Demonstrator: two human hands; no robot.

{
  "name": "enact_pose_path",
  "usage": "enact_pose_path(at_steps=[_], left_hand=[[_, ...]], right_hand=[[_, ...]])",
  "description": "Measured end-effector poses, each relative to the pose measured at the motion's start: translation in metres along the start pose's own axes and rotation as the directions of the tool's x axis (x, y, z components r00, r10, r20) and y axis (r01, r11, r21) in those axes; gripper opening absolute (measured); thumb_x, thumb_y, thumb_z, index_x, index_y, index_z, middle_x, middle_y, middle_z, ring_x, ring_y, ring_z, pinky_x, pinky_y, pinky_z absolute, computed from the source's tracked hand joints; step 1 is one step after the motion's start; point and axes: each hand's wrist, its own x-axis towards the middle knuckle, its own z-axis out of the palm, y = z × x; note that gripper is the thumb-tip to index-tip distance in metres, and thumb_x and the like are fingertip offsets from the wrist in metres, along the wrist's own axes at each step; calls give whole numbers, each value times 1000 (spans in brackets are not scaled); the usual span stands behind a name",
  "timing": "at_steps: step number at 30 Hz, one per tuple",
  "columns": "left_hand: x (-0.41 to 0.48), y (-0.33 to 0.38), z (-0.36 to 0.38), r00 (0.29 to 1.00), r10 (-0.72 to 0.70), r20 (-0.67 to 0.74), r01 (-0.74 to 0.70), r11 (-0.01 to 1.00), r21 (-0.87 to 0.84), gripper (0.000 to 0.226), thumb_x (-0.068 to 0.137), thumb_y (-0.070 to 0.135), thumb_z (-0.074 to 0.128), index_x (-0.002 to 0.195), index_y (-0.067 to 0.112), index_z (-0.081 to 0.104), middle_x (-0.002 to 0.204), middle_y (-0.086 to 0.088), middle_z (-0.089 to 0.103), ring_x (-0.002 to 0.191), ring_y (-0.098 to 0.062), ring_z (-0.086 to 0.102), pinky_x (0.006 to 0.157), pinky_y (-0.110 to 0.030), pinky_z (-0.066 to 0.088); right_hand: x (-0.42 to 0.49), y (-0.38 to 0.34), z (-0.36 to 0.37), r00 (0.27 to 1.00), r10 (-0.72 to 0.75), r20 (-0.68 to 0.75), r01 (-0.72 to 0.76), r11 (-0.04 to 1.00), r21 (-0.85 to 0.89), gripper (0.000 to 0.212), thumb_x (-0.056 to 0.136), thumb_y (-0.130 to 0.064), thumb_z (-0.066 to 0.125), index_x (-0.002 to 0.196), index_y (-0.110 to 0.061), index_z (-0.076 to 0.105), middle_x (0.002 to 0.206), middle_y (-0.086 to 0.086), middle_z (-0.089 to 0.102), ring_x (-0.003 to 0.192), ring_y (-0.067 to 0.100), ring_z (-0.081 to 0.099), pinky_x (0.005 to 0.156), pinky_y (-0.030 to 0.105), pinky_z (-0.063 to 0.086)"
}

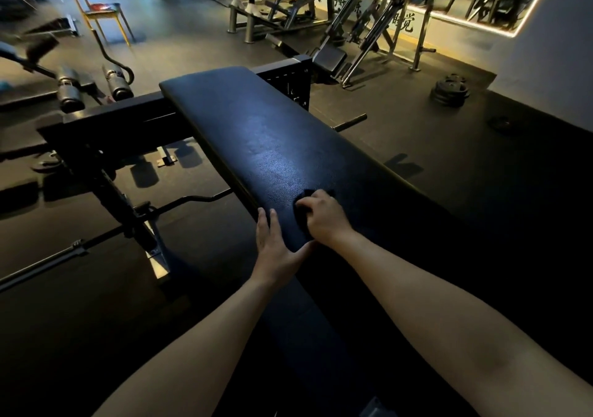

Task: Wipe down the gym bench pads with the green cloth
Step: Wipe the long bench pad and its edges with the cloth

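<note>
While the right hand [324, 219] bears down on a bunched cloth [301, 214] near the close end of the bench pad [256, 134], the left hand [272, 249] lies flat along the pad's left edge, fingers straight and together, holding nothing. The right-hand fingers are curled over the cloth, gripping it against the upholstery. In the dim light the cloth reads as dark; its green colour cannot be confirmed.

Progress: a faint sheen runs along the middle of the pad ahead of the cloth, which may be a wiped streak or only reflected light. The far end shows no certain mark. Judged from this, wiping is under way on this pad and much of its length probably remains. The nearest part of the bench lies in shadow, so its condition cannot be told.

Count: one long pad in clear view, one cloth, two hands. Beyond: one yellow chair [102, 15] and one stack of weight plates [451, 91] on the floor.
</note>
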Motion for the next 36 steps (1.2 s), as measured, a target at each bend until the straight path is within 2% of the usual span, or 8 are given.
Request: enact_pose_path(at_steps=[5,8,11,16,21,24,30,36], left_hand=[[-16,-6,6,989,-133,-64,126,987,-100,120,78,60,73,159,6,2,168,-9,-2,154,-18,-3,115,-20,-4],[-16,-5,8,990,-136,-41,129,983,-133,119,80,61,72,159,7,2,167,-7,2,153,-18,1,115,-19,-1],[-14,-7,6,989,-145,-30,139,979,-149,119,79,60,73,160,7,3,168,-6,3,153,-18,2,115,-20,1],[-14,-10,4,988,-151,19,151,968,-202,122,77,56,77,160,9,1,168,-6,2,154,-19,1,120,-27,6],[-16,6,7,988,-154,-13,154,988,17,121,81,58,72,157,0,-3,166,-17,0,152,-32,3,124,-40,9],[-22,13,13,981,-190,-41,192,981,43,118,85,65,62,157,0,-5,166,-16,-2,151,-35,5,123,-40,9],[-30,15,18,981,-174,-80,175,985,3,112,87,66,60,159,4,-1,167,-10,1,151,-31,10,122,-36,10],[-22,2,2,970,-190,153,232,913,-335,125,68,48,79,160,10,2,168,-4,1,154,-22,6,126,-37,8]], right_hand=[[6,-3,-5,978,-189,89,186,982,42,33,90,-5,57,115,-18,74,108,13,60,101,33,59,95,35,45],[33,18,-14,993,15,-121,-14,1000,14,38,92,-6,53,122,-20,70,113,17,59,101,39,54,95,35,40],[39,11,2,983,140,-122,-138,990,25,41,93,-4,47,125,-18,68,122,16,56,107,41,49,99,35,36],[16,-17,18,989,-144,43,141,988,63,33,90,-5,54,111,-19,75,112,6,63,105,32,53,95,36,43],[-13,-14,6,938,-317,139,296,943,154,34,84,2,58,103,-18,78,98,-1,62,91,20,59,88,30,48],[-16,13,-14,976,-216,12,214,973,87,37,78,-4,52,102,-15,78,94,7,65,87,30,61,83,33,50],[-30,86,-54,967,188,-171,-209,971,-116,42,92,0,45,126,-17,65,122,11,54,106,35,48,92,36,40],[-43,29,-17,992,26,-125,-31,999,-40,30,93,-7,50,110,-18,71,115,11,59,97,38,56,85,34,40]])
